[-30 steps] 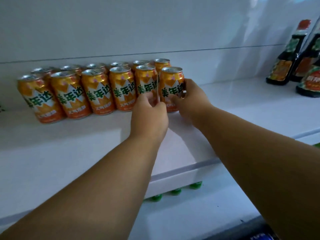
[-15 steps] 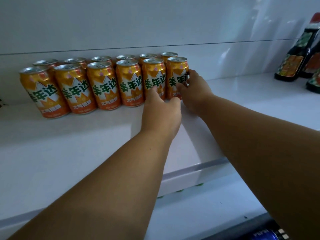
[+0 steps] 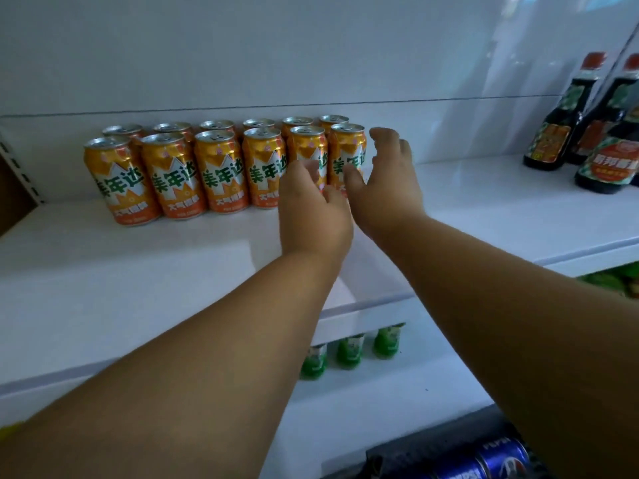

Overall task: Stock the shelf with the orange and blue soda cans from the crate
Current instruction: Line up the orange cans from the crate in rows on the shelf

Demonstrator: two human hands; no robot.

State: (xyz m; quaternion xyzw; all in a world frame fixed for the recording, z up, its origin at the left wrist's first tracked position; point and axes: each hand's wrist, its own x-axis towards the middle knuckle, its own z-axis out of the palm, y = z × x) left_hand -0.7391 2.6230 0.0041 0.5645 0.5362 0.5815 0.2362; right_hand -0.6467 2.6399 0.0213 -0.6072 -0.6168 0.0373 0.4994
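Twelve orange soda cans (image 3: 218,169) are seen standing upright in two rows of six at the back of the white shelf (image 3: 138,271), against its rear wall. The left hand (image 3: 313,205) and the right hand (image 3: 383,178) are held in front of the rightmost cans with fingers spread and nothing gripped; whether any fingertip touches a can cannot be told. Blue soda cans (image 3: 484,461) lie in the dark crate (image 3: 432,440) at the lower edge. Dark sauce bottles (image 3: 560,119) stand at the shelf's right end, and green bottles (image 3: 349,350) are seen on the shelf below.
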